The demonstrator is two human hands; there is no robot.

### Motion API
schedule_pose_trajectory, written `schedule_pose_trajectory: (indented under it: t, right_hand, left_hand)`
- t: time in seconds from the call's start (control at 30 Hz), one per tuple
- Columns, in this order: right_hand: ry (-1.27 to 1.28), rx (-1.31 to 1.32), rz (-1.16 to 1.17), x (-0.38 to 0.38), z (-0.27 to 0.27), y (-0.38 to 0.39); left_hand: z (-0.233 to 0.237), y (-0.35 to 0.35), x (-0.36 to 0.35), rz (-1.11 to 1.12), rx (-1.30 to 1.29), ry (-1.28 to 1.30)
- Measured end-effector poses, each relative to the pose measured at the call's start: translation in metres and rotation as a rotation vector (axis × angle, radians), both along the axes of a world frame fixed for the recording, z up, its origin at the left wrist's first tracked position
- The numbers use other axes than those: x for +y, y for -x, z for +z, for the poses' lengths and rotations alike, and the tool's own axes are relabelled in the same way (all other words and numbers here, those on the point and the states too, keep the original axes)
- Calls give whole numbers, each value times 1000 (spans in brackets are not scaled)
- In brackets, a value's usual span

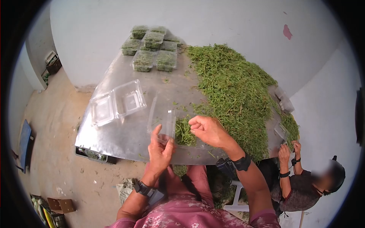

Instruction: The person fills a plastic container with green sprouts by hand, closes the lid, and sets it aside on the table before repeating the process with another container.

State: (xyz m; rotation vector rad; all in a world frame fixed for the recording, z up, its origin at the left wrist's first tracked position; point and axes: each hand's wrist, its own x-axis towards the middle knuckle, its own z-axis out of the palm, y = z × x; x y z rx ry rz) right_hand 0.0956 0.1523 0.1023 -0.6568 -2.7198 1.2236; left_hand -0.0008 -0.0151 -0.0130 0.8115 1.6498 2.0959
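Note:
In front of me a clear hinged plastic box [161, 118] lies with its lid raised on the left. Green stems [184, 133] fill its right half. My left hand [160, 151] grips the near edge of the lid side, thumb and index finger apart, the other fingers partly behind the plastic. Over the right side of the greens, my right hand [208, 131] is closed with its fingertips pinched together; what they hold, if anything, is hidden. A large heap of cut greens [235, 91] lies just beyond and to the right of that hand.
Filled, closed boxes [144, 60] are stacked at the back of the metal table [125, 138]. An opened box [129, 99] sits at the left. At the right, a co-worker [304, 190] has hands by the heap. A dark crate [95, 155] is under the left edge.

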Motion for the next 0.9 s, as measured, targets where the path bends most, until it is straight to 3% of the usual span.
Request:
schedule_pose_trajectory:
  t: [0.1,0.23,0.33,0.43,0.53,0.6,0.8,0.9]
  right_hand:
    - [-212,140,76,-6,-23,13]
    - [-234,-212,305,-31,-32,25]
    - [-225,-196,275,-32,-34,21]
    - [-196,19,252,-27,-32,12]
    - [-277,325,184,-18,-15,1]
    - [-360,276,101,2,2,-11]
    - [-342,-84,-345,100,-9,-47]
    - [-524,-325,-448,128,-32,-57]
  left_hand:
    - [-2,0,1,-3,4,-14]
    - [0,2,-1,21,19,14]
    - [1,1,0,12,-15,-7]
    - [0,1,0,21,-32,-8]
    - [2,1,-1,18,-25,-11]
    - [4,0,-2,19,-24,-1]
    - [6,-1,0,23,-18,-6]
    - [5,0,-1,29,23,10]
